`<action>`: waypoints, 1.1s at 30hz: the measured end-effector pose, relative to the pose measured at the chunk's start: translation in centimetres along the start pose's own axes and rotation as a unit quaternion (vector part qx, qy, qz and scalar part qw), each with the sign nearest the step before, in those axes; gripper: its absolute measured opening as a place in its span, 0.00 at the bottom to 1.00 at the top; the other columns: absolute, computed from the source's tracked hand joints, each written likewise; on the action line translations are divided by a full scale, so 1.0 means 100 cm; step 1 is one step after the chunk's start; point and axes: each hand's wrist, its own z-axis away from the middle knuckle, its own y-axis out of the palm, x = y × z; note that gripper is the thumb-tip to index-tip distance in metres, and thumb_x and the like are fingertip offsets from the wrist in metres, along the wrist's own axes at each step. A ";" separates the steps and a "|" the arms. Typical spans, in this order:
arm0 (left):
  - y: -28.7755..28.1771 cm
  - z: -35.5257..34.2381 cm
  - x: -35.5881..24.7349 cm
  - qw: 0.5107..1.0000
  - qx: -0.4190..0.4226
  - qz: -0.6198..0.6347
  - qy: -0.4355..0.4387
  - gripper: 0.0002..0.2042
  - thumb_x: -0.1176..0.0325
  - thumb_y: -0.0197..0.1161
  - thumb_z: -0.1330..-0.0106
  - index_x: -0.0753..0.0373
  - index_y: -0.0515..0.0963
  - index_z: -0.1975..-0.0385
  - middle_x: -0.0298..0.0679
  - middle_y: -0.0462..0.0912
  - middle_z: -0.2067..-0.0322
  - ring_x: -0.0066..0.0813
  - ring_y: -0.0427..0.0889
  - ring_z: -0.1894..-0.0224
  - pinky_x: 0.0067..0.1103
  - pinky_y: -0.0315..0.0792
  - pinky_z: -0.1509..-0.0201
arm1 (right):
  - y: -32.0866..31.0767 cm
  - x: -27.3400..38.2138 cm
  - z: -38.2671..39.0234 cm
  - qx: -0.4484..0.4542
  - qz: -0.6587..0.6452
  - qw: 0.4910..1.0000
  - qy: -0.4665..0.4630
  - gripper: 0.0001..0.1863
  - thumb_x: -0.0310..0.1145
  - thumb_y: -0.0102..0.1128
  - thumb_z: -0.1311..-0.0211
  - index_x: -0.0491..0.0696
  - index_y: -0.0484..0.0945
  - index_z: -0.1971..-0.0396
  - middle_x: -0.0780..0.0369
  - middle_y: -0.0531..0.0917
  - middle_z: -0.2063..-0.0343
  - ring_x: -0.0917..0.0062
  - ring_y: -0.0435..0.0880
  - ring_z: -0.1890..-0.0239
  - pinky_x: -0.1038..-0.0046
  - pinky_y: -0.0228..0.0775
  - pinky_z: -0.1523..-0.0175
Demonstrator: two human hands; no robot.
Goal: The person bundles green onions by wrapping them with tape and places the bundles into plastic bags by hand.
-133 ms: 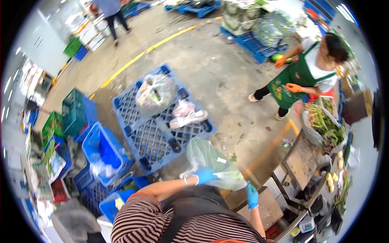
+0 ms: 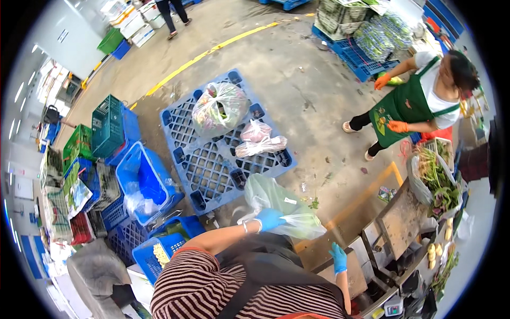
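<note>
My left hand (image 2: pixel 271 219), in a blue glove, is closed on a translucent plastic bag (image 2: pixel 281 199). Pale green contents show through the plastic, and a small white label is stuck on it; their kind is hard to make out. The bag hangs in front of my body, over the near edge of the blue pallet (image 2: pixel 204 204). My right hand (image 2: pixel 338 258), also blue-gloved, is apart from the bag, to its lower right beside a wooden bench. Its fingers are spread and nothing is in them.
On the pallet lie a large filled bag (image 2: pixel 219 109) and smaller wrapped bundles (image 2: pixel 260 141). Blue bins (image 2: pixel 143 181) and crates crowd the left. A wooden bench (image 2: pixel 401 223) and a bag of leafy greens (image 2: pixel 435 186) stand at right, near a person in a green apron (image 2: pixel 404 111).
My right hand has come off the corner of the bag and its fingers have spread. My left hand still holds the bag. The whole view has shifted slightly.
</note>
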 end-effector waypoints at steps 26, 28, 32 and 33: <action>0.040 0.086 0.464 0.947 -0.054 0.136 -0.287 0.21 0.51 0.51 0.37 0.62 0.81 0.59 0.52 0.82 0.59 0.51 0.81 0.58 0.38 0.72 0.51 | 0.257 0.008 0.054 0.031 0.142 0.958 0.246 0.26 0.52 0.48 0.31 0.49 0.73 0.42 0.67 0.80 0.49 0.81 0.82 0.58 0.84 0.64 0.64; 0.064 0.096 0.472 0.939 -0.041 0.153 -0.306 0.20 0.54 0.50 0.36 0.63 0.79 0.55 0.50 0.82 0.57 0.50 0.81 0.55 0.38 0.71 0.48 | 0.255 -0.001 0.066 -0.012 0.137 0.964 0.228 0.25 0.48 0.52 0.32 0.43 0.75 0.47 0.61 0.82 0.52 0.74 0.83 0.58 0.76 0.72 0.51; 0.096 0.125 0.505 0.984 -0.173 0.047 0.024 0.16 0.61 0.51 0.36 0.60 0.80 0.56 0.48 0.82 0.57 0.50 0.81 0.55 0.37 0.72 0.47 | 0.262 -0.033 0.081 0.008 0.136 0.967 0.217 0.22 0.44 0.53 0.32 0.41 0.76 0.48 0.61 0.82 0.53 0.75 0.83 0.58 0.76 0.72 0.51; 0.086 0.115 0.497 0.997 -0.068 0.014 0.016 0.14 0.62 0.52 0.37 0.59 0.81 0.58 0.47 0.82 0.58 0.48 0.81 0.56 0.36 0.73 0.49 | 0.256 -0.049 0.086 -0.010 0.125 0.968 0.216 0.22 0.44 0.53 0.32 0.41 0.76 0.48 0.61 0.82 0.53 0.75 0.83 0.58 0.76 0.72 0.51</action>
